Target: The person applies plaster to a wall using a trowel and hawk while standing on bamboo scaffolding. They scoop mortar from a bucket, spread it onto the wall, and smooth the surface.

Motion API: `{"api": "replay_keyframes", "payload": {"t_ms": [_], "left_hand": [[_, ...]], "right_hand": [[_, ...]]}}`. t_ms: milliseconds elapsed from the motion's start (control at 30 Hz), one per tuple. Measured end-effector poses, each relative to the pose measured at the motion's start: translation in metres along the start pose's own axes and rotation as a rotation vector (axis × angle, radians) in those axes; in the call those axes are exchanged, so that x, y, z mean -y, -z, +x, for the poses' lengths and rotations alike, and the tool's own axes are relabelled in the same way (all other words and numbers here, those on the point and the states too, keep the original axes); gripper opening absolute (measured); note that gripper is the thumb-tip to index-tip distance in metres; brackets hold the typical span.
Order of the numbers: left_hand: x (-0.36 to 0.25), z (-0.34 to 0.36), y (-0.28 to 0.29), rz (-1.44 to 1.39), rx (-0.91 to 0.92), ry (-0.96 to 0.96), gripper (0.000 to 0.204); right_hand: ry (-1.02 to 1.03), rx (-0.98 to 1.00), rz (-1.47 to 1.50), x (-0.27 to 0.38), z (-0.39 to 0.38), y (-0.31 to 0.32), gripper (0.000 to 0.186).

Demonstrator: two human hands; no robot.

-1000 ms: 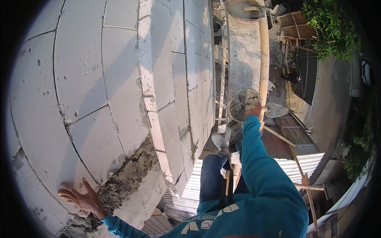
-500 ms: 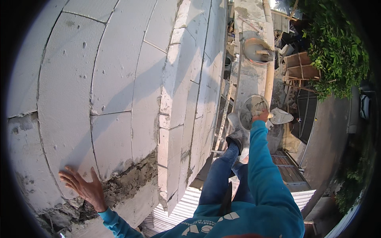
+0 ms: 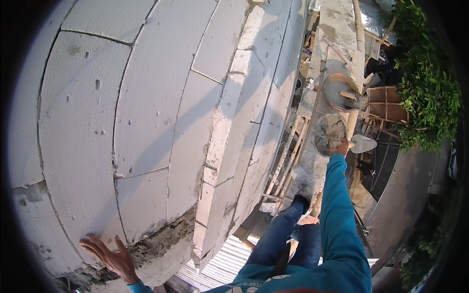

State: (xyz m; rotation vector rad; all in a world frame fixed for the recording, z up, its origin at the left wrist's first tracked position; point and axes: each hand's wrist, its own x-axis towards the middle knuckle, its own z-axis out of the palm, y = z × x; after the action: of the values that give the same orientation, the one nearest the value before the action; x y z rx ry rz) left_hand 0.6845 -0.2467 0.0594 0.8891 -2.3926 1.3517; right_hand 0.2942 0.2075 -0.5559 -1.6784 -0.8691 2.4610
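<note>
My left hand (image 3: 113,259) lies flat with fingers spread on the pale block wall (image 3: 78,122), just above a rough mortar joint (image 3: 163,239). At the end of my outstretched arm, my right hand (image 3: 340,147) is closed round the handle of a trowel (image 3: 364,144), whose mortar-smeared blade points right. That hand is at the near rim of a round bucket (image 3: 317,140) with grey mortar inside. Whether its fingers also grip the rim cannot be made out. The bucket stands on a narrow, mortar-stained plank walkway (image 3: 312,163).
Beyond the bucket sits a wide round basin (image 3: 328,100) of grey liquid with a wooden piece in it. My boot (image 3: 302,183) is on the walkway. Bamboo poles (image 3: 288,158) run between walkway and wall. A road (image 3: 405,195) and leafy tree (image 3: 425,73) lie below right.
My right hand has gone farther forward with the trowel; the bucket is now nearer the basin and farther from my boot. My view has shifted. The left hand stays on the wall.
</note>
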Motion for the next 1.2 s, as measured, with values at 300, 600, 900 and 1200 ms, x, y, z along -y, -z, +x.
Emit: {"api": "replay_keyframes", "payload": {"t_ms": [300,600,900,1200], "left_hand": [[-0.006,-0.001,0.001,0.029,0.106,0.074,0.081],[-0.02,0.011,0.025,-0.136,0.189,0.208,0.086],[-0.012,0.015,0.053,-0.301,0.238,0.321,0.091],[-0.018,0.021,0.06,-0.482,0.295,0.39,0.087]], "right_hand": [[-0.013,0.224,-0.244,0.027,0.047,-0.025,0.018],[0.19,0.332,-0.721,0.043,-0.139,-0.034,0.034],[0.505,0.377,-1.638,0.077,-0.227,0.039,0.049],[0.557,0.222,-1.967,0.164,-0.274,0.064,0.05]]}}
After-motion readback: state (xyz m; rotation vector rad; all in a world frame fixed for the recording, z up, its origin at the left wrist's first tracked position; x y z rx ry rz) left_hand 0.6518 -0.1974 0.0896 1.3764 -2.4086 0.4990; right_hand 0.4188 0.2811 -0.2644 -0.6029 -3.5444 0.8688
